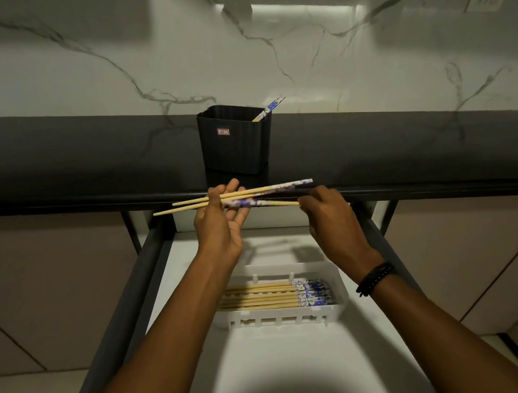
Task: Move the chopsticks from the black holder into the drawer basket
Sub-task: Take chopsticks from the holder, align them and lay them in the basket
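Single head-worn wide-angle camera, looking forward and down, near scene. Open white-floored drawer (pixel 287 371) fills lower centre of frame; black ribbed plastic holder (pixel 236 147) at centre; dark grey countertop (pixel 85 158) bands middle; white veined marble wall (pixel 169 45) across top.

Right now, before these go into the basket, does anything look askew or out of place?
Yes. The held chopsticks are staggered, not level, and one seems to point its plain tip right, while those in the basket all have patterned ends right. One chopstick leans in the black holder.
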